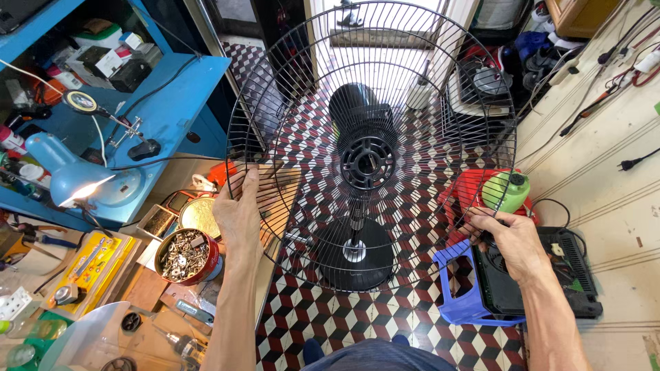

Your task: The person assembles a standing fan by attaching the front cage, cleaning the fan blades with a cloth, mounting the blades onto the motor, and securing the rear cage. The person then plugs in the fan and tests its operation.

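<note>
Both hands' grip on fan guard [371, 148] rim; fingertips hidden behind wires.

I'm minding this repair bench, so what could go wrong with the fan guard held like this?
1. The wire guard is held only at its rim by the left hand and right hand; it might slip or flex.
2. Its left edge hangs near the tin of screws and lit desk lamp, so a swing could knock them.
3. Fingers hooked through the wires could get pinched.
</note>
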